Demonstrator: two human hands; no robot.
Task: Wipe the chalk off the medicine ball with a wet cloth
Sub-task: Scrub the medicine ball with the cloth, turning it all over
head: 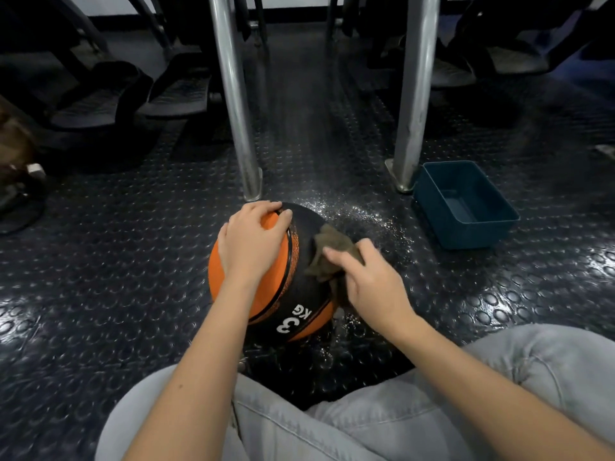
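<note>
On the black studded rubber floor [116,261], near two steel posts [238,111], sits the orange-and-black 3 KG medicine ball [296,294]. The left hand [253,242] grips its top, and the right hand [372,281] clutches a brown cloth [327,251] against the black band. Glittering specks [366,214] dot the floor towards a teal tub [476,234].

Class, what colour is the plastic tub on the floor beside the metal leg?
The tub is dark teal blue, clearest in the head view.
</note>
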